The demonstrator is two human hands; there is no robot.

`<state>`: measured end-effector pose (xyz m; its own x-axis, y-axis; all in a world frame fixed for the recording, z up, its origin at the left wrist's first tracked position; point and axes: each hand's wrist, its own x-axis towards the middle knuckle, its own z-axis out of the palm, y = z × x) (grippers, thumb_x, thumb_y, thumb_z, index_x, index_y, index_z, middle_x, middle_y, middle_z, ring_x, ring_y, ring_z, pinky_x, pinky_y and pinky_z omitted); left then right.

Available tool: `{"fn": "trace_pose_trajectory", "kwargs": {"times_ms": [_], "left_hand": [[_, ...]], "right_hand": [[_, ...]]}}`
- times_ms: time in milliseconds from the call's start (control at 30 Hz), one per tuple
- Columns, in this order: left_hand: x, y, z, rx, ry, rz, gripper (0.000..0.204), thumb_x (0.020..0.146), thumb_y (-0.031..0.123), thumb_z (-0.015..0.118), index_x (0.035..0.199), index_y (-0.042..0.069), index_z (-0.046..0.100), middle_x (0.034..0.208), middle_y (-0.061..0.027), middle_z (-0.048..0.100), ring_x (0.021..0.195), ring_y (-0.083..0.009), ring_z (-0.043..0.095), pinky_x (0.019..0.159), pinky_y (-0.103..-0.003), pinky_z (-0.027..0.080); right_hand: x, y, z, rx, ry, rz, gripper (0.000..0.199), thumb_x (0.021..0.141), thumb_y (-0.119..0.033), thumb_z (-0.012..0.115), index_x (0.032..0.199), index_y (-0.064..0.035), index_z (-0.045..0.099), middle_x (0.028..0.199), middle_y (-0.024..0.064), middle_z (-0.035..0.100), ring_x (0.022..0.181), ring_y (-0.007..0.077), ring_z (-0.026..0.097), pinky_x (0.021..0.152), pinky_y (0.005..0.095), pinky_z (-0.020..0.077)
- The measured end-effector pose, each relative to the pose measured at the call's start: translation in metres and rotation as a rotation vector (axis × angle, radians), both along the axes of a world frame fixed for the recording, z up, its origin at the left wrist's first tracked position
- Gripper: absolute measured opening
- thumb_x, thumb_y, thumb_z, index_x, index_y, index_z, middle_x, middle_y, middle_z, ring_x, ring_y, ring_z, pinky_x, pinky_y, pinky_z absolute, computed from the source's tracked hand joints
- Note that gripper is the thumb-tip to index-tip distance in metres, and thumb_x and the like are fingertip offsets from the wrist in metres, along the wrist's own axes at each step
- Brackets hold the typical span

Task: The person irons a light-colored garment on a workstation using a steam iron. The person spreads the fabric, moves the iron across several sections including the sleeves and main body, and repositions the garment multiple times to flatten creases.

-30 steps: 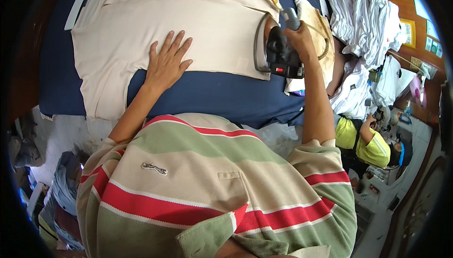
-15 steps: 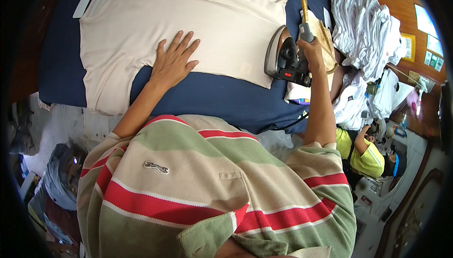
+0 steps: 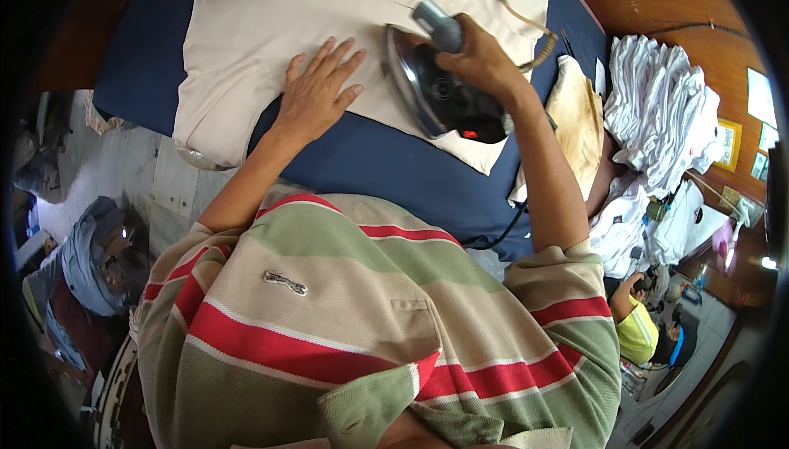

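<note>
A cream garment [image 3: 238,63] lies spread over the navy-covered ironing table [image 3: 370,157]. My left hand [image 3: 319,94] rests flat on it with the fingers spread, near the garment's close edge. Wrapped round the grey handle of a black steam iron [image 3: 448,92], my right hand [image 3: 481,59] holds it over the cloth to the right of my left hand. The iron's metal edge is tilted and slightly blurred; I cannot tell whether its plate fully touches the cloth. A yellowish hose [image 3: 538,32] trails back from the iron.
Right of the garment lies a stained, folded yellowish cloth [image 3: 575,112]. White garments [image 3: 662,108] hang bunched by the wooden wall. A person in a yellow top [image 3: 637,332] is at the lower right. Grey-blue cloth [image 3: 94,256] is heaped at the lower left.
The iron has moved left in my right hand, from the garment's right edge toward my left hand. My left hand remains flat on the cloth. The view has shifted slightly.
</note>
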<state>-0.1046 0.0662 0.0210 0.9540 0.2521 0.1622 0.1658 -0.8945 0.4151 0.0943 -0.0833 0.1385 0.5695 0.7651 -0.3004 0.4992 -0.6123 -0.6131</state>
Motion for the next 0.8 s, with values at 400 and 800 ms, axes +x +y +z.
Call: {"fn": "trace_pose_trajectory", "kwargs": {"times_ms": [400,800], "left_hand": [[0.036,-0.001,0.004,-0.212,-0.326,-0.039,0.034,0.089,0.019,0.051,0.122,0.011,0.055,0.126,-0.0076,0.053,0.12,-0.0238,0.047,0.098,-0.043,0.032],[0.117,0.014,-0.035,0.264,0.133,-0.175,0.047,0.093,0.04,0.042,0.139,0.029,0.036,0.149,0.0017,0.027,0.138,-0.0204,0.02,0.103,-0.058,0.02]], "right_hand": [[0.019,0.005,-0.013,-0.108,-0.047,-0.024,0.048,0.069,-0.018,0.065,0.11,0.0025,0.049,0.089,0.0248,0.063,0.081,0.0326,0.064,0.072,0.038,0.0493],[-0.008,-0.047,0.032,-0.159,-0.027,-0.061,0.049,0.069,-0.013,0.064,0.114,0.0018,0.05,0.092,0.0226,0.062,0.089,0.0306,0.062,0.082,0.0354,0.0454]]}}
